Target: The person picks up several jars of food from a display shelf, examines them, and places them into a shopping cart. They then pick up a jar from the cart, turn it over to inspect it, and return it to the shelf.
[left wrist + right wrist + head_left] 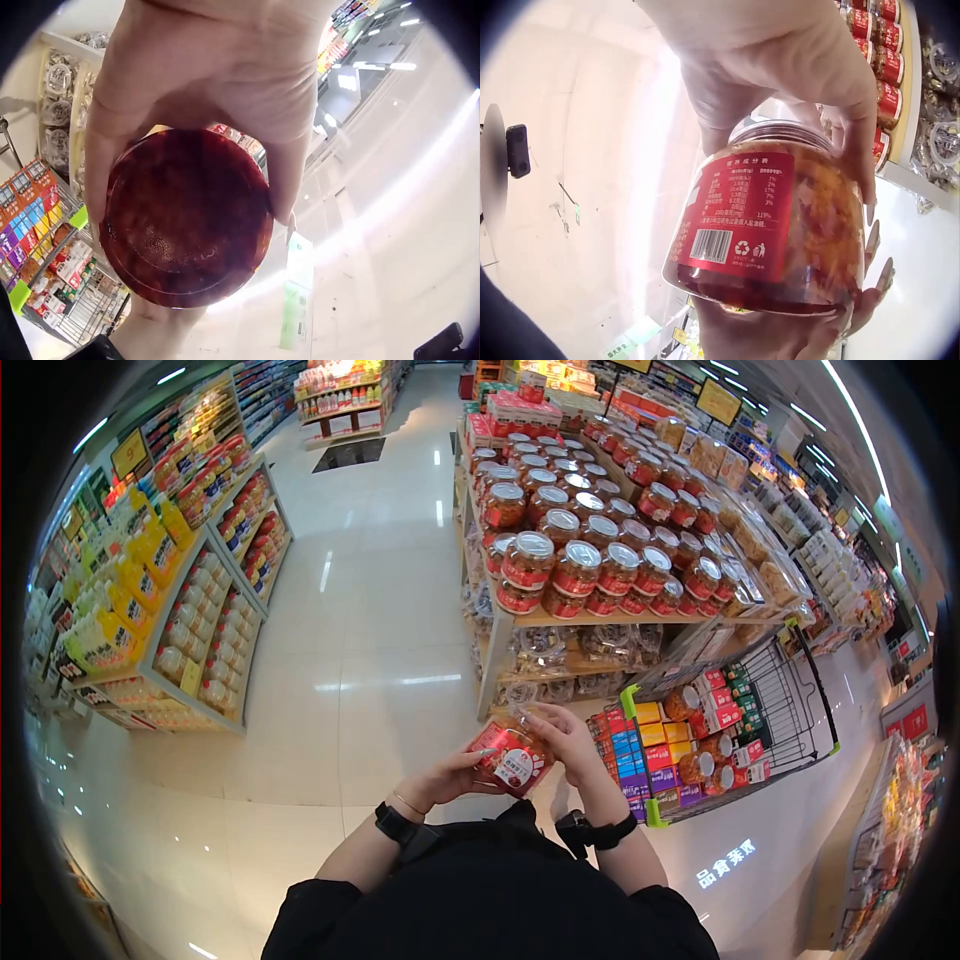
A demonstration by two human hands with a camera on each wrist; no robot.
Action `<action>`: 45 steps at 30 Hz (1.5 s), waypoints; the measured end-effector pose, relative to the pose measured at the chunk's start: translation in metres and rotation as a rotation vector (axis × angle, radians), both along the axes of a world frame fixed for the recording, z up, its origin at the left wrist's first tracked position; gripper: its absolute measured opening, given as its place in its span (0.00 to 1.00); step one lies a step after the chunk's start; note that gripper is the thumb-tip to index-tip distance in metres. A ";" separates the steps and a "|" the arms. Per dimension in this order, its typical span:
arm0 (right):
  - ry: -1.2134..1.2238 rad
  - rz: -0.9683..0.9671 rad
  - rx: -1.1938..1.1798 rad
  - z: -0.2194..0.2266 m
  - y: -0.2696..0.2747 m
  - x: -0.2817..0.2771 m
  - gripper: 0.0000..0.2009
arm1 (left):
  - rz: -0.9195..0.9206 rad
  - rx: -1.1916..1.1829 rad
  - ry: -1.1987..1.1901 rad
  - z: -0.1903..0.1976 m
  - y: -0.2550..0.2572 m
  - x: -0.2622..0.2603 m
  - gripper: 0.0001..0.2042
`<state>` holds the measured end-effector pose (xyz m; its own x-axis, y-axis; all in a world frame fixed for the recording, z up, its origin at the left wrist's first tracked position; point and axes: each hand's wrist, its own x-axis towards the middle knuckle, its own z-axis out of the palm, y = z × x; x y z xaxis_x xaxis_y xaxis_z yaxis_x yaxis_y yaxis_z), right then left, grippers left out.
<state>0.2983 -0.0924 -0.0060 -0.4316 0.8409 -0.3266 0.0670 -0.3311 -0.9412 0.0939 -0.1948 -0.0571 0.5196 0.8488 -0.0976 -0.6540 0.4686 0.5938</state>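
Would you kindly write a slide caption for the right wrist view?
Right hand gripping a jar by its top, left hand beneath, red label and barcode facing the camera.

Well back from the fingers of the left hand [445, 778], a black band with a dark, rounded-rectangular face [394, 822] circles the wrist, and a thin, light-coloured bracelet [408, 801] sits nearer the fingers. Behind the fingers of the right hand [568, 740] come a wide black strap [613, 833] and a chunky black device [574, 834]. Long, tapered, glossy fingernails [886, 274] tip the fingers, perhaps with a little glitter. Farthest from them is a plain black short-sleeved top [490, 895]
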 end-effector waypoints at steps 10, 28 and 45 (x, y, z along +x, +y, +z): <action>0.143 0.282 0.075 -0.002 0.055 0.061 0.32 | 0.024 -0.015 0.220 0.014 0.067 0.035 0.37; 0.557 0.326 0.052 -0.020 0.236 0.042 0.40 | 0.284 -0.172 0.118 0.019 0.223 0.047 0.37; 0.209 0.511 0.295 0.006 0.234 -0.197 0.39 | 0.403 0.008 -0.104 -0.038 0.170 -0.171 0.37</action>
<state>0.1010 0.1415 -0.0005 -0.8330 0.5528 0.0228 -0.0475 -0.0303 -0.9984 -0.0767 -0.0245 -0.0948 0.1522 0.9869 -0.0544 -0.8408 0.1582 0.5177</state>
